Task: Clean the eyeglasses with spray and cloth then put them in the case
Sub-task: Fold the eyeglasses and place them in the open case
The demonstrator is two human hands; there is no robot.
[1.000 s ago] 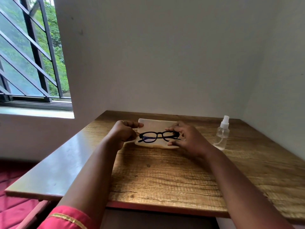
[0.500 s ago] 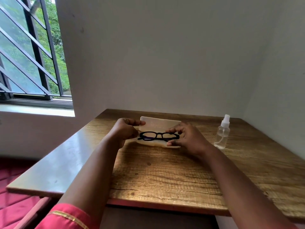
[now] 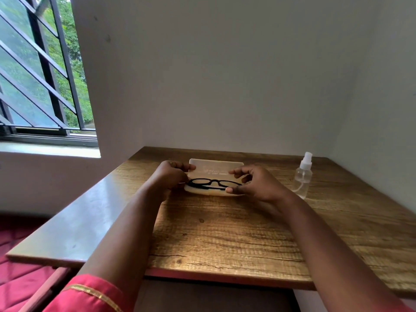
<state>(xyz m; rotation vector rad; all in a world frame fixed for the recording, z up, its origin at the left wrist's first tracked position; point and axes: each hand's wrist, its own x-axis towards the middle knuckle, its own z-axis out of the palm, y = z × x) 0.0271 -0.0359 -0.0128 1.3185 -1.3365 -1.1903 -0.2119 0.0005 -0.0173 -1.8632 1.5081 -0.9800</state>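
Black-framed eyeglasses [image 3: 213, 184] lie folded in the lower half of an open cream case [image 3: 216, 171] at the far middle of the wooden table. My left hand [image 3: 172, 175] pinches the glasses' left end, its thumb against the raised lid. My right hand [image 3: 256, 184] holds the glasses' right end, with its fingers spread above the case. A clear spray bottle [image 3: 304, 176] with a white nozzle stands upright to the right of my right hand. No cloth is visible.
The wooden table [image 3: 225, 239] fits into a corner, with white walls behind it and to its right. A barred window [image 3: 42, 70] is at the far left. A red surface [image 3: 20, 273] lies below the table's left edge.
The glasses have sunk lower into the case and now lie flatter. Both hands have stayed at the ends of the frame, and the case lid stands more upright.
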